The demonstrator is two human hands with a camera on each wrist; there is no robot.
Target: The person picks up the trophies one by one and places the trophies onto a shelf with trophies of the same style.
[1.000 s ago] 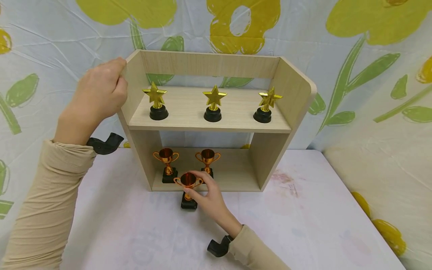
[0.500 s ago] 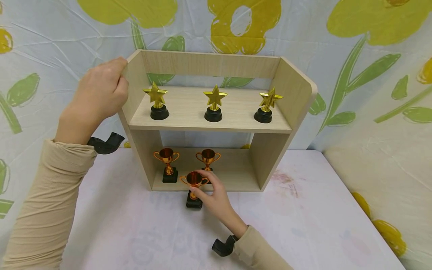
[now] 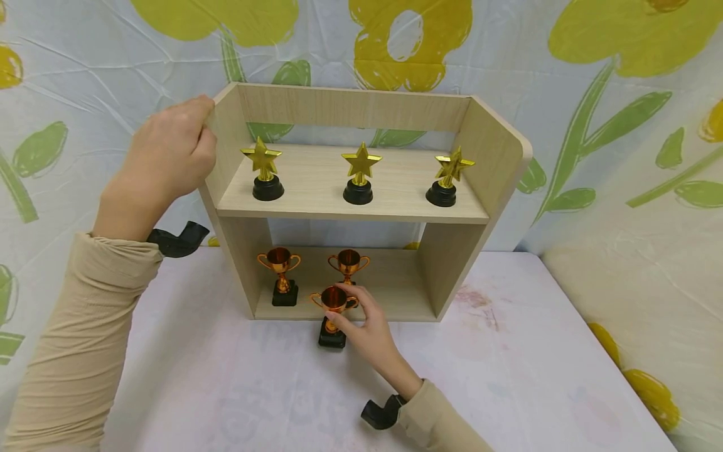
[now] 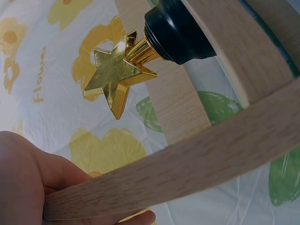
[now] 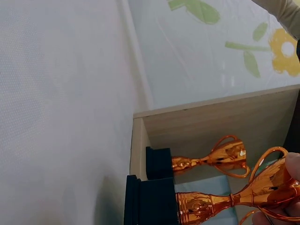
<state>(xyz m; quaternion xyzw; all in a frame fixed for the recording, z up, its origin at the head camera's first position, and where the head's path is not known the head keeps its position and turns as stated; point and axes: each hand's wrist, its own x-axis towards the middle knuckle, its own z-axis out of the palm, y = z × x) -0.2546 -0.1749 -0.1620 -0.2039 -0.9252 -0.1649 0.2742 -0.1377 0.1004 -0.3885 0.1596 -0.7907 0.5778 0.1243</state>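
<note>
My left hand [image 3: 164, 150] grips the upper left side panel of a two-tier pale wooden shelf [image 3: 353, 217]. In the left wrist view, the thumb and fingers lie on either side of the panel edge [image 4: 140, 190]. With the thumb and fingers of my right hand [image 3: 373, 336] I pinch a copper-coloured trophy cup [image 3: 333, 301] by its bowl, upright before the lower tier. Its black base [image 5: 154, 201] shows large in the right wrist view. On the lower tier stand two matching trophy cups, one at the left [image 3: 280, 262] and one partly hidden [image 3: 348, 258] behind my right hand.
Three gold star trophies on black bases stand on the upper tier: a left one [image 3: 264, 164], a middle one [image 3: 359, 168] and a right one [image 3: 449, 172]. A white cloth covers the table [image 3: 536, 376]. Flower-printed fabric [image 3: 508, 63] hangs behind the shelf.
My right hand has moved a short way to the right with the trophy cup, along the shelf's front. The left hand keeps its grip on the shelf panel.
</note>
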